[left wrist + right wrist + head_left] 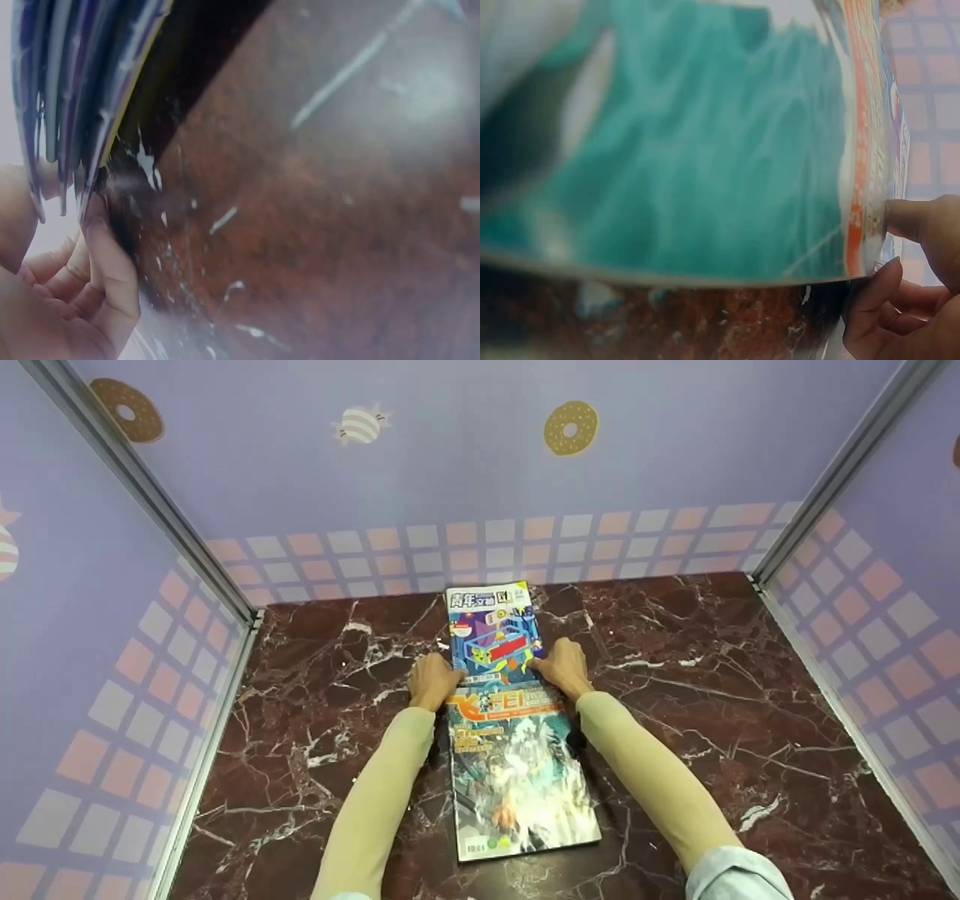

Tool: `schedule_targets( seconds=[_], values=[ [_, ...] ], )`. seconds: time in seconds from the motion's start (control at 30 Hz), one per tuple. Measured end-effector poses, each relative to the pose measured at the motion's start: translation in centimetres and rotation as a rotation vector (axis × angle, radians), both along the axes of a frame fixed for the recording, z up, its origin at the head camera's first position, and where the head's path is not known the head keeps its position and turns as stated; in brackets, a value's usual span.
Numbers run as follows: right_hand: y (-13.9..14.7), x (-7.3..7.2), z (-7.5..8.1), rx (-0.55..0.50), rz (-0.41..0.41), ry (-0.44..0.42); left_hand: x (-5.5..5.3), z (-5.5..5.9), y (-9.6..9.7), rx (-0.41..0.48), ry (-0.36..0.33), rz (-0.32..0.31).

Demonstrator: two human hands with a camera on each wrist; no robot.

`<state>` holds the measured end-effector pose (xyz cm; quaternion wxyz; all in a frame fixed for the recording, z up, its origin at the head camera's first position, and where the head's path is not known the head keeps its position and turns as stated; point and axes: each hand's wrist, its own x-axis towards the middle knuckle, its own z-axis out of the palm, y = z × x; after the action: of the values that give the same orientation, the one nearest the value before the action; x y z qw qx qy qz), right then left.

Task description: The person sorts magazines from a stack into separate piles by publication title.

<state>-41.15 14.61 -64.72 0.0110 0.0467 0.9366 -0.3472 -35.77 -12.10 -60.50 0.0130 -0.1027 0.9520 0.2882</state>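
Note:
Two magazine covers show end to end in the head view. The far magazine (495, 649) has a purple and blue cover with a red block. Nearer lies a teal magazine (517, 780) with an orange title and a bright glare. My left hand (435, 681) grips the far magazine's left edge, thumb on the cover. Several layered edges (90, 82) stand between its thumb and fingers in the left wrist view. My right hand (564, 667) pinches the right edge, thumb on top and fingers curled below. How far the magazines overlap cannot be told.
Dark red marbled tabletop (337, 780) lies under the magazines. A purple back wall (465, 472) with pink and white squares rises behind them. Side panels stand left (97, 607) and right (877, 562), joined to it by grey metal corner posts (150, 495).

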Motion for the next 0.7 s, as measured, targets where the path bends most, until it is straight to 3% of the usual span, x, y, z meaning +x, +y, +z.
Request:
schedule_targets(
  seconds=[0.1, 0.23, 0.33, 0.4, 0.47, 0.53, 0.57, 0.7],
  values=[
    [0.0, 0.7, 0.8, -0.029, -0.016, 0.006, 0.1, 0.0, -0.2, -0.005, 0.033, -0.028],
    [0.3, 0.8, 0.5, -0.049, -0.025, 0.033, 0.1, -0.8, -0.8, 0.012, 0.086, -0.045],
    [0.9, 0.5, -0.4, -0.044, -0.022, 0.066, 0.0, -1.4, -1.3, 0.021, 0.111, -0.029],
    [1.3, 0.5, -0.8, -0.045, -0.027, 0.084, -0.4, -2.7, -1.7, 0.002, 0.146, -0.012],
    [1.6, 0.5, -1.1, -0.03, -0.041, 0.124, -0.2, -2.8, -1.9, -0.01, 0.179, 0.006],
    [2.0, 0.7, -1.1, -0.028, -0.055, 0.156, 0.6, -2.1, -1.9, -0.009, 0.213, 0.009],
    [2.1, 1.0, -1.0, -0.029, -0.063, 0.173, 0.4, -2.9, -2.3, -0.011, 0.255, 0.003],
    [2.2, 3.0, 1.6, -0.091, -0.074, 0.178, 3.3, 0.1, -2.0, 0.026, 0.277, -0.019]
  ],
)
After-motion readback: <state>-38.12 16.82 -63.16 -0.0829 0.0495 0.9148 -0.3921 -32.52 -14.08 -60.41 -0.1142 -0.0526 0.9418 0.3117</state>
